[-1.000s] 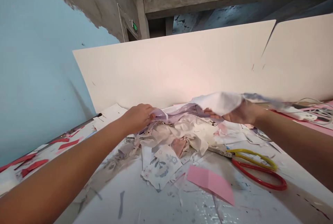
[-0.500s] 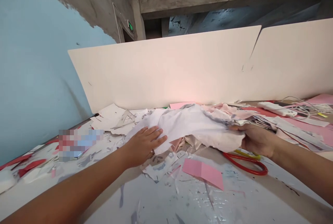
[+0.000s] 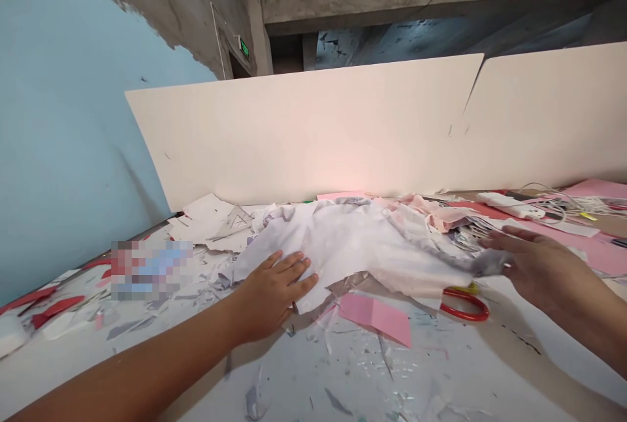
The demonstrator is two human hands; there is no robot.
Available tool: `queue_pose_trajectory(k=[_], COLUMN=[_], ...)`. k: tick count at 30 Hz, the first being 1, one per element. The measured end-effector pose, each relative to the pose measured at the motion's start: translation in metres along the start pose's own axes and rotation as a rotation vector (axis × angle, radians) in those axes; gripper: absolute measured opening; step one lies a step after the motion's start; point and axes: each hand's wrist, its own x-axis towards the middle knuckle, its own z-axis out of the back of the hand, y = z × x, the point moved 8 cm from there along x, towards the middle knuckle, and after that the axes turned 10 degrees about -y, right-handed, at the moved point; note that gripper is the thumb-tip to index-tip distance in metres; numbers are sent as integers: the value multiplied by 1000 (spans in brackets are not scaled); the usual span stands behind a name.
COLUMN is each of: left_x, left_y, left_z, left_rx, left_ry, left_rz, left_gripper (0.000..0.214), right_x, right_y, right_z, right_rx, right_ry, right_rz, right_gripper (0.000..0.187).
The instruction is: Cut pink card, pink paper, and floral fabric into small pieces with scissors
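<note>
A wide white cloth [image 3: 353, 245] with a grey-edged hem lies spread over a heap of fabric scraps. My left hand [image 3: 277, 294] rests flat on its near edge, fingers apart and holding nothing. My right hand [image 3: 533, 262] hovers open at the right, its fingertips close to the cloth's grey corner [image 3: 490, 264]. Just below that corner, scissors with red handles [image 3: 465, 304] lie partly hidden under the cloth. A folded pink paper [image 3: 375, 319] sticks out from the near edge. Pink fabric scraps [image 3: 435, 213] show behind the cloth.
The white tabletop [image 3: 313, 370] is littered with paper and fabric scraps. A tall white board [image 3: 318, 134] stands along the far side, with a blue wall [image 3: 73, 115] at the left. A white power strip [image 3: 509, 205] and tangled cables lie at the back right.
The cloth has come down flat over the heap and now covers more of the scissors. My right hand has let go of the cloth and opened. My left hand has barely moved.
</note>
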Motion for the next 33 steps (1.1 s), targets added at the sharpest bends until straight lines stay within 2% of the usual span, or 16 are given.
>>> queue_pose_trajectory(k=[2, 4, 5, 6, 7, 8, 9, 11, 13, 15, 17, 20, 22, 25, 29, 33], left_x=[-1, -1, -1, -2, -3, -4, -6, -10, -14, -18, -20, -19, -18, -17, -25, -32], left_y=[1, -1, -1, -2, -2, -3, -2, -1, 1, 2, 4, 3, 0, -7, -13, -11], left_z=[2, 2, 2, 0, -1, -2, -4, -5, -6, -7, -8, -8, -6, 1, 3, 6], left_rx=[24, 38, 43, 46, 50, 54, 57, 60, 55, 45, 34, 14, -5, -32, -73, -148], left_ry=[-6, -2, 1, 5, 9, 14, 19, 26, 28, 35, 49, 68, 70, 49, 82, 144], left_rz=[-3, -12, -16, -19, -20, -20, -17, -12, -9, -10, -8, -14, -31, -50, -62, -41], left_gripper=[51, 52, 52, 52, 52, 51, 52, 54, 56, 57, 56, 55, 54, 51, 49, 49], right_x=[-14, -48, -73, -103, -131, -149, -158, -167, -169, -163, -155, -158, -162, -163, -162, -163], right_y=[18, 57, 72, 78, 73, 66, 61, 50, 46, 44, 43, 49, 61, 71, 54, 42], right_z=[13, 7, -12, -40, -66, -83, -95, -115, -128, -132, -130, -129, -136, -159, -194, -212], right_rx=[-84, -212, -248, -297, -376, -460, -542, -718, -789, -792, -785, -715, -597, -492, -578, -623], right_ry=[-175, -221, -68, 235, 552, 729, 795, 849, 901, 956, 1037, 1297, 1397, 1429, 1424, 1453], right_rz=[167, 595, 825, 1010, 1098, 1091, 1051, 988, 952, 842, 643, 451, 435, 490, 560, 575], right_gripper=[38, 38, 27, 15, 12, 16, 18, 18, 17, 15, 14, 15, 15, 19, 21, 20])
